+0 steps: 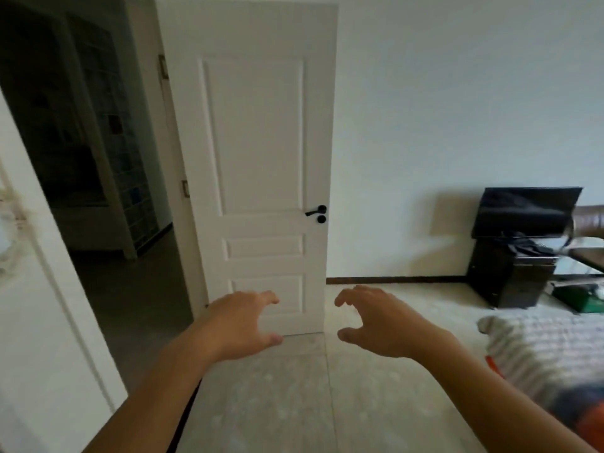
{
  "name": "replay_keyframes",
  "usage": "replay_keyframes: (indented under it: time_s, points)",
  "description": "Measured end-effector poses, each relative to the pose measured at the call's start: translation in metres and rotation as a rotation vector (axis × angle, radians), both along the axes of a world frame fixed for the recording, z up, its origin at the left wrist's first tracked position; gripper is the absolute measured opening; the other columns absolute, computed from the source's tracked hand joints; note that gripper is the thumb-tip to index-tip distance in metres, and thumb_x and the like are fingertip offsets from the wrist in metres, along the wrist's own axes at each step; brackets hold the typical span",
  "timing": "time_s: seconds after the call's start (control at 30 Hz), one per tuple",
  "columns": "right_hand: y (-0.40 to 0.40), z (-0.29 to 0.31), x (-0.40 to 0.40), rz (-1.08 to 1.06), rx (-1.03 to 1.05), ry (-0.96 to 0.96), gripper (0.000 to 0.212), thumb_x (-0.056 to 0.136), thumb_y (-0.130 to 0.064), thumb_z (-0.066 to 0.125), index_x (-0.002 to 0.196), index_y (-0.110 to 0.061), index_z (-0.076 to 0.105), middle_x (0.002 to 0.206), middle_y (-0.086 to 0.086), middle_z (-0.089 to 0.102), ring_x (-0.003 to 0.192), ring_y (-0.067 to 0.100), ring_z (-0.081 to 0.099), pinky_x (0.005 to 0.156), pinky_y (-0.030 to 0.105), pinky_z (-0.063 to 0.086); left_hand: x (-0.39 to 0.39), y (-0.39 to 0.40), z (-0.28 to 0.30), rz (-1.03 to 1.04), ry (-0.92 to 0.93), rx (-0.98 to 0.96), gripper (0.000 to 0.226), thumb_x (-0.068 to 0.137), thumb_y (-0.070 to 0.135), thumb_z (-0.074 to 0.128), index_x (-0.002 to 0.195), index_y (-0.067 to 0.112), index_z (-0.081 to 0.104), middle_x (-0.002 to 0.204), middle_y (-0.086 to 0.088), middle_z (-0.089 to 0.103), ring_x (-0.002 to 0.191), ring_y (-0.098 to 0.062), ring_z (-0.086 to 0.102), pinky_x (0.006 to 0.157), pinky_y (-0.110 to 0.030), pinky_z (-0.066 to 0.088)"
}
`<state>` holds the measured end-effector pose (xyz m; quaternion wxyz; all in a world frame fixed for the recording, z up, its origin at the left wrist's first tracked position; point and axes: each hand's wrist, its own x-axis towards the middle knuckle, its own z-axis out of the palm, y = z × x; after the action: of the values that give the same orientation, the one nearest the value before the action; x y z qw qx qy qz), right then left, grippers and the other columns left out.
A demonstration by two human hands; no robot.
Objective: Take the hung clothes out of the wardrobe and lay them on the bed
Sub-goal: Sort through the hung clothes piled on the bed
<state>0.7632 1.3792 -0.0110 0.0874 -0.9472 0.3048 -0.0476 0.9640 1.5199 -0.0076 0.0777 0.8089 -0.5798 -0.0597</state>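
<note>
In the head view, both hands are held out empty over the floor (pixel 294 403): the left hand (pixel 243 325) and right hand (pixel 376 322) show fingers apart and loosely curled, nothing gripped. A transit step is judged, between bed and wardrobe. The bed (pixel 549 348) lies at the right, striped fabric on it. No wardrobe or hung clothes can be seen; turning toward them is needed next. An open door (pixel 261 158) stands ahead.

Soft daylight, blurred edges — dark doorway (pixel 98 158)
</note>
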Motion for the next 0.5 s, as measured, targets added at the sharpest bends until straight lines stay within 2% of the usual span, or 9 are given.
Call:
replay_keyframes:
  time_s: [0.07,0.2,0.33,0.5]
  points:
    - [-0.024,-0.008,-0.041,-0.063,-0.047,0.031,0.055,0.088,-0.052,0.061,0.138,-0.034,0.043,0.138,-0.009,0.051,0.124,0.015,0.05,0.108,0.041,0.039,-0.034,-0.038,-0.009,-0.057,0.01,-0.001,0.072,0.08,0.059,0.066,0.142,0.035,0.04,0.141,0.005,0.051,0.126,-0.016,0.05,0.101,-0.034,0.043]
    - [-0.062,-0.029,-0.112,-0.176,-0.104,0.035,0.059,0.09,-0.045,0.062,0.142,-0.027,0.041,0.14,-0.003,0.049,0.124,0.018,0.049,0.103,0.035,0.045,-0.096,-0.099,-0.035,-0.144,0.074,-0.027,0.067,0.079,0.059,0.066,0.138,0.038,0.044,0.139,0.009,0.053,0.124,-0.013,0.051,0.101,-0.034,0.044]
    - [-0.093,-0.056,-0.185,-0.299,-0.04,0.079,0.058,0.091,-0.046,0.06,0.143,-0.027,0.04,0.137,-0.001,0.05,0.12,0.019,0.051,0.1,0.034,0.047,-0.169,-0.159,-0.063,-0.264,0.131,0.019,0.069,0.075,0.059,0.068,0.138,0.041,0.044,0.14,0.01,0.052,0.124,-0.012,0.052,0.102,-0.034,0.043]
    - [-0.119,-0.083,-0.268,-0.51,-0.073,0.037,0.048,0.092,-0.046,0.057,0.133,-0.024,0.047,0.126,-0.001,0.054,0.114,0.019,0.054,0.096,0.032,0.047,-0.248,-0.234,-0.081,-0.47,0.131,0.07,0.067,0.081,0.052,0.068,0.141,0.039,0.042,0.143,0.009,0.049,0.126,-0.012,0.049,0.103,-0.034,0.043]
